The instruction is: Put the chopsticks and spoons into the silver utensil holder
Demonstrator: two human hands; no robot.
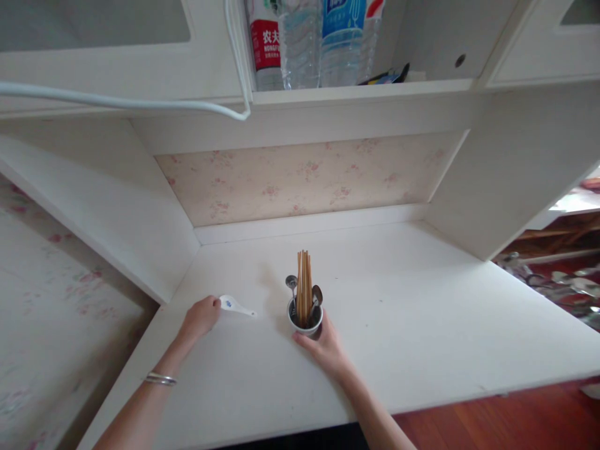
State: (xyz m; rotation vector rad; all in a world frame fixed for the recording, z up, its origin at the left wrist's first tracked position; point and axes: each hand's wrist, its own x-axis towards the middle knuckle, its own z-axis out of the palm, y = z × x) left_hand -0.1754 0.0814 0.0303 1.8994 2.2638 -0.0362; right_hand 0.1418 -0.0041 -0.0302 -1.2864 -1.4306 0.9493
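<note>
My left hand [202, 317] is closed at the bowl end of a white ceramic soup spoon [237, 307] with a small blue pattern. The spoon's handle points right, low over or on the white desktop. To the right, my right hand [324, 347] wraps round the lower side of a utensil cup [304, 330]. Upright in this cup stand a bundle of wooden chopsticks [304, 287], a metal ladle-like spoon [291, 282] on the left and a dark, shiny spoon [317, 294] on the right. The cup's base is hidden from me.
The white desktop [412, 312] runs between side panels, with floral wallpaper [300, 178] behind. Overhead, a shelf holds plastic bottles [300, 47], and a white cable [140, 103] hangs in front. At the right, a pile of metal items [557, 281] lies beyond the panel.
</note>
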